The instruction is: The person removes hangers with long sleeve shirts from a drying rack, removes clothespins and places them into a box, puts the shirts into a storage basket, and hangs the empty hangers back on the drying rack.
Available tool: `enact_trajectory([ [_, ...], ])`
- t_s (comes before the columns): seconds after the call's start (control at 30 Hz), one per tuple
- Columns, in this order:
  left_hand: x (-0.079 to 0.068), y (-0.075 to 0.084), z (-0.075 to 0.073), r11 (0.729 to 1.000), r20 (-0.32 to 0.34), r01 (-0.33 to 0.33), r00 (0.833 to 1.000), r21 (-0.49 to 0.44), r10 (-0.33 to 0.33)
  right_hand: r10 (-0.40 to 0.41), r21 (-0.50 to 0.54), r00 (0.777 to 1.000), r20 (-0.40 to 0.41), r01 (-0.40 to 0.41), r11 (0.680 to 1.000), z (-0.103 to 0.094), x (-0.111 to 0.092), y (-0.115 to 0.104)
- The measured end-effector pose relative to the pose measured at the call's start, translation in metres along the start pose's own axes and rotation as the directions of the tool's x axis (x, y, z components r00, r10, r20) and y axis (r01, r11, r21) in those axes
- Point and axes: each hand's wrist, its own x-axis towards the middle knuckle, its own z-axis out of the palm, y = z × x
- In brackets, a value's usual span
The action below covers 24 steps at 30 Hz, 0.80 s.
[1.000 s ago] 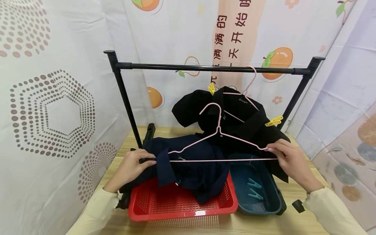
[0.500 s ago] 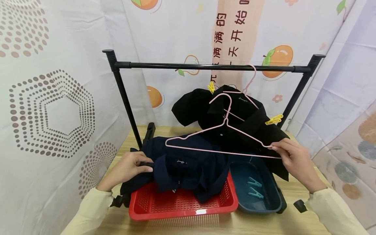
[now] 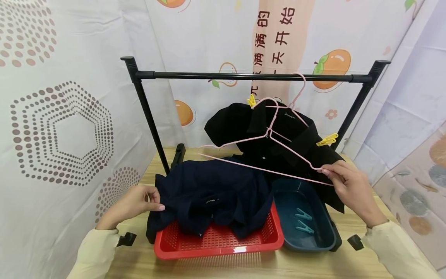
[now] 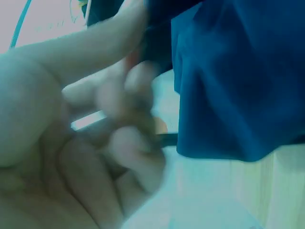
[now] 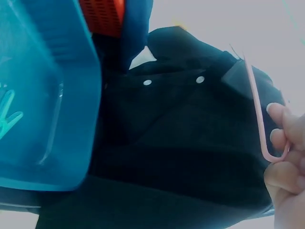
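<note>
A pink hanger (image 3: 244, 139) tilts in the air, left end higher. My right hand (image 3: 352, 188) grips it by its right corner; the right wrist view shows fingers and thumb around the pink loop (image 5: 261, 124). A navy shirt (image 3: 216, 178), collar spread and button showing, lies draped over the red basket (image 3: 223, 254). Beside its left edge is my left hand (image 3: 143, 203), fingers loosely bent and thumb tip at the cloth; blurred fingers show in the left wrist view, with navy cloth (image 4: 238, 86) hanging alongside.
A black rack (image 3: 223, 76) spans the back. From its bar hangs a black shirt (image 3: 226, 124) on another pink hanger (image 3: 300, 87), with yellow clips (image 3: 327, 139) on it. A dark teal tray (image 3: 290, 236) with blue clips (image 3: 304, 226) stands right of the basket.
The hanger's left end has come out of the navy shirt's collar and risen, tilting the hanger. My left hand has moved left, from the collar to the shirt's side, and its fingers have loosened.
</note>
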Motion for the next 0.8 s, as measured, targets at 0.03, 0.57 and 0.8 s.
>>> enact_trajectory([
  [0.03,-0.002,-0.001,0.000,1.000,0.043,0.022,0.999,-0.019,-0.021,0.000,0.006,1.000,-0.001,0.001,1.000,-0.001,0.002,-0.002],
  [0.57,-0.018,-0.020,0.025,0.889,0.353,0.327,0.912,-0.322,-0.208,-0.050,-0.066,0.997,-0.052,0.046,0.997,-0.022,0.044,-0.034],
  [0.8,-0.017,-0.018,0.029,0.854,0.379,0.353,0.903,-0.382,-0.204,-0.084,-0.102,0.995,-0.047,0.079,0.992,-0.027,0.076,-0.049],
])
